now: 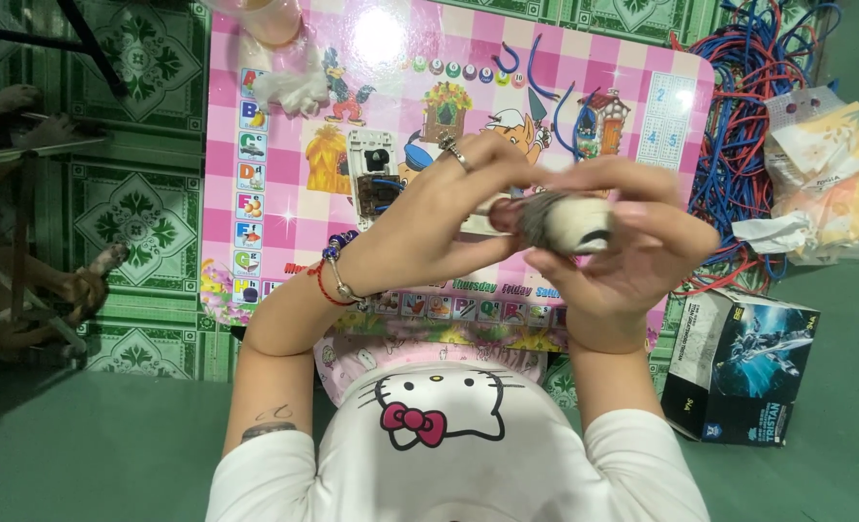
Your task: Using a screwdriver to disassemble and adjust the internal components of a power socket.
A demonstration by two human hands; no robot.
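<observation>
Small white roundish plastic part with a dark opening [576, 224], blurry, held up in the air over the middle of the pink checked picture table [284, 217], close to the near edge. Gripped by the right hand [623, 242], fingers curled around it and pressed tight, thumb under. Just to the left, touching, the left hand [439, 217], fingertips pinching at the left end of the part, where something small and pale sticks out; too blurry to tell what. Silver ring [456, 155] on one finger of the left hand. Red string and bead bracelets [335, 273] around the left wrist.

Under the hands, on the table, a small white boxy plastic piece with a black hole [372, 159], next to a dark little board with blue wire [379, 195]. A few loose blue wire bits [536, 72] lying farther back on the table.

Off the right side of the table, on the green floor, a big messy heap of red and blue wires [739, 116]. Beside that, a crinkly yellow and white plastic bag [830, 179]. Nearer, by the right elbow, a dark cardboard box with a picture on its side [743, 367]. At the far left corner of the table, a pink cup [275, 19], well apart from the hands.
</observation>
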